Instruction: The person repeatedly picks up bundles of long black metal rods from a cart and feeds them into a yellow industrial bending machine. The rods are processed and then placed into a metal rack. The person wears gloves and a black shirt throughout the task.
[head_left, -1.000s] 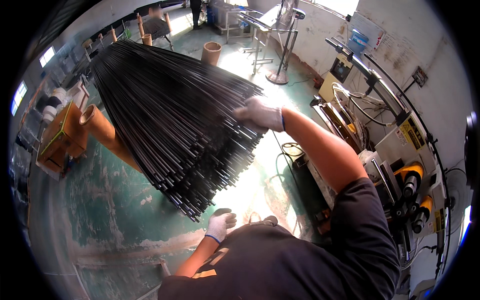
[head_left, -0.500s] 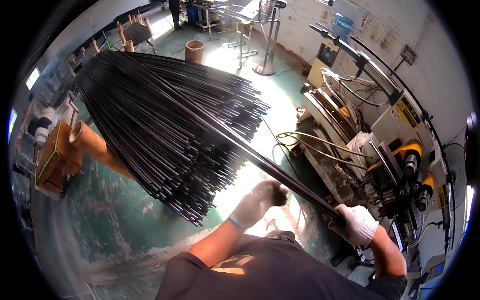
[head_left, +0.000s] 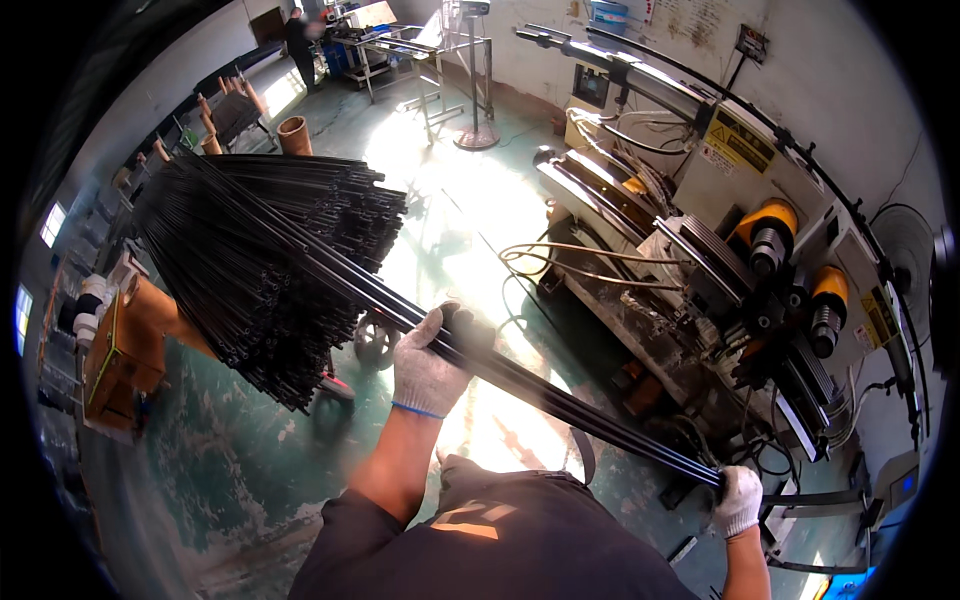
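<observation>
A few long, thin black tubes [head_left: 590, 415] run diagonally from the large stack on the left down to my right side. My left hand [head_left: 428, 368], in a white knitted glove with a dark palm, is closed around them partway along. Near their lower right ends, my gloved right hand [head_left: 738, 500] grips the same tubes. Their far ends lie across the top of the stack of black tubes [head_left: 250, 270], which fans out toward me. How many tubes I hold cannot be made out.
At right stands a machine [head_left: 690, 250] with yellow-and-black rollers [head_left: 770, 240], cables and a long arm. A brown box [head_left: 125, 350] and a thick brown tube [head_left: 165, 310] are left of the stack. Metal frames [head_left: 430, 85] and a person [head_left: 300, 48] are farther back.
My left hand, off the tubes before, now grips them. My right hand has moved right and down, drawing the tubes farther out. The view has shifted, so the stack appears farther left.
</observation>
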